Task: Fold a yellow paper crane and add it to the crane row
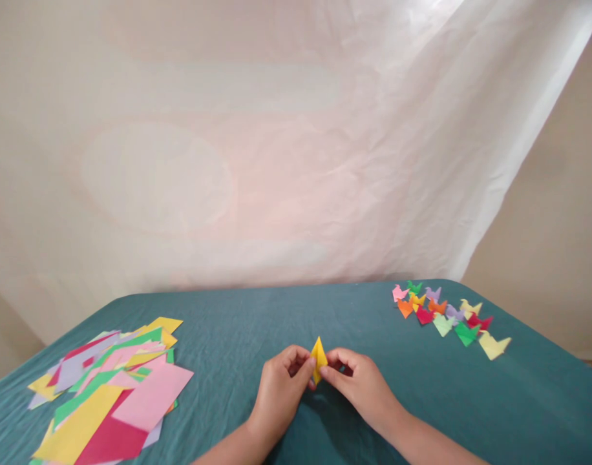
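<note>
while both hands meet above the teal tablecloth (238, 323), the left hand (279, 391) and right hand (361, 384) pinch a small folded yellow paper (318, 357) between fingertips, point upward. loose coloured sheets (112, 387) lie to the left; finished folded paper figures (446, 316) sit at far right.
</note>
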Motion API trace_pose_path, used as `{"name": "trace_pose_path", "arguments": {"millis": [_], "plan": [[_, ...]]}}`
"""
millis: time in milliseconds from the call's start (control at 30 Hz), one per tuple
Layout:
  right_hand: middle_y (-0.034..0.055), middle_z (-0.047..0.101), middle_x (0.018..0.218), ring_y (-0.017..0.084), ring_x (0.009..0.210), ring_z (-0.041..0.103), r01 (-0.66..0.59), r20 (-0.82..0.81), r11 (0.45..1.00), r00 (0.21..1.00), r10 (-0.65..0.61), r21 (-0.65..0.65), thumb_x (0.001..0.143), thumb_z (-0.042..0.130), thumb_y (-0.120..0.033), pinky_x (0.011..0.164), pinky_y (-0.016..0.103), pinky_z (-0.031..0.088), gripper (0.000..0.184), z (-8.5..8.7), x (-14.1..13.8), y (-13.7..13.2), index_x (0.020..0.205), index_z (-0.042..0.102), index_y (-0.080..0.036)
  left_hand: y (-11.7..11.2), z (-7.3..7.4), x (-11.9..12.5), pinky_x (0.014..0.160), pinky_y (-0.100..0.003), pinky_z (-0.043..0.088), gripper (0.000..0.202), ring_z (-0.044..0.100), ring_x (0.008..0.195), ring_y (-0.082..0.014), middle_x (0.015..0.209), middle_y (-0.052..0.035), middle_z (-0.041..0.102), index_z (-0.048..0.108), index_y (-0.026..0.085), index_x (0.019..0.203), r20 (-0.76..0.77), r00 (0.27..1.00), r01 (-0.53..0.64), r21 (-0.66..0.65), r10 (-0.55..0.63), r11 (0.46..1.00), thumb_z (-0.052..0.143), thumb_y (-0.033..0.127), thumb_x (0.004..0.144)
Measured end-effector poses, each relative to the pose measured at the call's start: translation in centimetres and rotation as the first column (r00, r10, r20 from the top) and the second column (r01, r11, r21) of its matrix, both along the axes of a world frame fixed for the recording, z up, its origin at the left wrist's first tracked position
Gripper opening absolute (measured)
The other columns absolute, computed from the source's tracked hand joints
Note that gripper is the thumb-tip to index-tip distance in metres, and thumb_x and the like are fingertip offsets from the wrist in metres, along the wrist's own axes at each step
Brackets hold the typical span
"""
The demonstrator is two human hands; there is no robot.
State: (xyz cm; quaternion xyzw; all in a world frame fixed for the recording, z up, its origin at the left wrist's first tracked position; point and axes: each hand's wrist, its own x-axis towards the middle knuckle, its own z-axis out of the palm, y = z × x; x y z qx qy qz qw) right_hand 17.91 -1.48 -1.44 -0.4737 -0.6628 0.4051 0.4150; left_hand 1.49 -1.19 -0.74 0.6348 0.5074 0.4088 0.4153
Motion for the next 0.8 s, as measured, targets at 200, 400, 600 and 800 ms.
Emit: {"name": "trace_pose_path", "arguments": {"millis": [200, 400, 600, 800], "plan": [[0.0024, 0.069, 0.077, 0.017, 0.071, 0.061, -0.004, -0.055, 1.0, 0.999, 0.003, -0.012, 0.085, 0.056, -0.036, 0.064, 0.024, 0.044, 0.024, -0.15, 0.37, 0.13, 0.092, 0.071, -0.018, 0.57, -0.53, -0.13, 0.052, -0.021, 0.042, 0.024, 0.059, 0.052, -0.0131, 0.056, 0.0008, 0.062, 0.059, 0.015, 0.081, 0.075, 0.997, 0.0, -0.074, 0.006, 0.997, 0.053, 0.039, 0.084], [0.0023, 0.069, 0.074, 0.017, 0.07, 0.061, 0.051, -0.023, 0.998, 0.998, -0.051, 0.024, 0.084, 0.057, -0.036, 0.063, 0.023, 0.044, 0.023, -0.05, 0.18, 0.22, 0.083, 0.071, -0.019, 0.37, -0.75, -0.28, 0.053, -0.021, 0.043, 0.026, 0.06, 0.055, -0.0129, 0.061, -0.0001, 0.064, 0.06, 0.015, 0.082, 0.07, 0.997, 0.033, -0.054, -0.029, 0.998, 0.053, 0.041, 0.084], [0.0008, 0.068, 0.069, 0.015, 0.064, 0.059, 0.073, 0.045, 0.992, 0.996, -0.078, 0.102, 0.083, 0.057, -0.033, 0.058, 0.022, 0.042, 0.021, 0.24, -0.14, -0.22, 0.074, 0.07, -0.02, 0.31, -0.62, -0.25, 0.055, -0.022, 0.044, 0.024, 0.06, 0.055, -0.0133, 0.06, 0.001, 0.063, 0.06, 0.017, 0.076, 0.051, 0.998, 0.025, -0.038, -0.023, 0.999, 0.057, 0.04, 0.081], [0.0009, 0.069, 0.074, 0.015, 0.067, 0.061, 0.055, 0.077, 0.984, 0.995, -0.068, 0.167, 0.083, 0.057, -0.028, 0.06, 0.023, 0.043, 0.015, 0.15, -0.11, -0.27, 0.08, 0.071, -0.022, 0.28, -0.73, -0.29, 0.055, -0.022, 0.044, 0.022, 0.061, 0.056, -0.0139, 0.061, 0.0003, 0.063, 0.06, 0.017, 0.077, 0.031, 0.999, 0.019, -0.031, -0.018, 0.999, 0.054, 0.037, 0.082]]}}
